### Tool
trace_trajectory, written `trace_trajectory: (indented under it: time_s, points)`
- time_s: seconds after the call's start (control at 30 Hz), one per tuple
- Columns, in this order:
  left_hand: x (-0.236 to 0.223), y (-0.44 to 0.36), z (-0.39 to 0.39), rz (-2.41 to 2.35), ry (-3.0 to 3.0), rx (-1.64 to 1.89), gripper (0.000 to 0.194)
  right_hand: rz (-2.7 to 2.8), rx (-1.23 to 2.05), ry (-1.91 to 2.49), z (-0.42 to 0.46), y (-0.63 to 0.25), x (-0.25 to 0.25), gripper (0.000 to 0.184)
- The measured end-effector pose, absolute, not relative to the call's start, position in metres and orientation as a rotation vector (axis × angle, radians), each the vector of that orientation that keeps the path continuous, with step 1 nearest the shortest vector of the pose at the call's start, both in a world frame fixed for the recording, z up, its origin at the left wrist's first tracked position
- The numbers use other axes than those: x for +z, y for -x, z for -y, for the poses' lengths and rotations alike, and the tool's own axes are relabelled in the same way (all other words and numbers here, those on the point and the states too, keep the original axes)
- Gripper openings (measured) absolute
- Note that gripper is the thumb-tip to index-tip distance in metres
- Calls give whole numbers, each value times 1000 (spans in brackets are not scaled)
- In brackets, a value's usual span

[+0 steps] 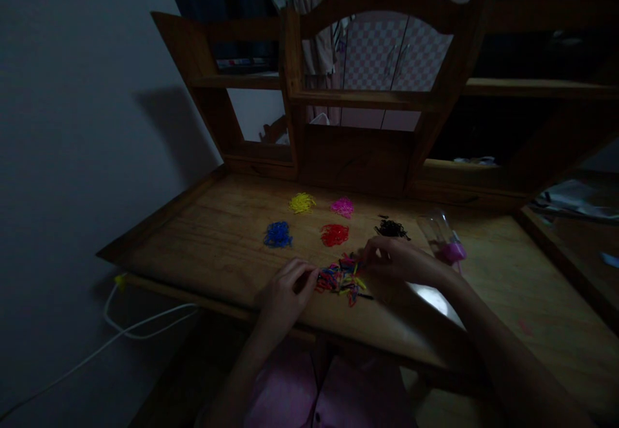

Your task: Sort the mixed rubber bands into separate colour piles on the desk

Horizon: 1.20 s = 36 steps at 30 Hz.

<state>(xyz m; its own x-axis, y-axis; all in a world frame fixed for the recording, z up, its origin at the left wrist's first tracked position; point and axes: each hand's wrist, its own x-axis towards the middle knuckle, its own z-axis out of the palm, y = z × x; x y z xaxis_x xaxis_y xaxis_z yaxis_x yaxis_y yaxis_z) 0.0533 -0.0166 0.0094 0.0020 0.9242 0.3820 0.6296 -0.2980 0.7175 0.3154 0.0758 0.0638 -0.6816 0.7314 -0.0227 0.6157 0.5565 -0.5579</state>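
A mixed heap of small coloured rubber bands (pixel 342 278) lies near the front of the wooden desk (pixel 217 241). My left hand (pixel 285 294) rests at the heap's left edge, fingers curled and pinching at bands there. My right hand (pixel 399 260) reaches the heap's upper right edge, fingertips pressed together on bands. Behind the heap sit sorted piles: blue (pixel 278 234), red (pixel 334 234), yellow (pixel 302 203), pink (pixel 342 207) and black (pixel 391 228).
A clear plastic jar with a pink lid (pixel 442 238) lies on its side right of my right hand. A wooden hutch with shelves (pixel 358 99) rises at the desk's back. A white cable (pixel 140 325) hangs off the left front corner. The room is dim.
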Motion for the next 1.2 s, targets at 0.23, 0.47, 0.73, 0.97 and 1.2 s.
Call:
trace_trajectory:
  time_s: [0.23,0.47,0.73,0.97,1.2]
  points:
    - [12,-53,18,-1623,-1927,1198,14,2592,807,1107,-74,-313,65,12]
    - [9,-56,9,-1647,-2025,1168,17,2570,885,1120,-71,-311,73,14]
    - [10,-65,4,-1633,-2074,1079,11,2498,895,1024,-67,-298,61,8]
    - [7,-64,2,-1624,-1978,1167,4,2489,780,934,-66,-293,47,11]
    - [6,-60,3,-1546,-1796,1245,13,2480,765,904,-66,-292,44,19]
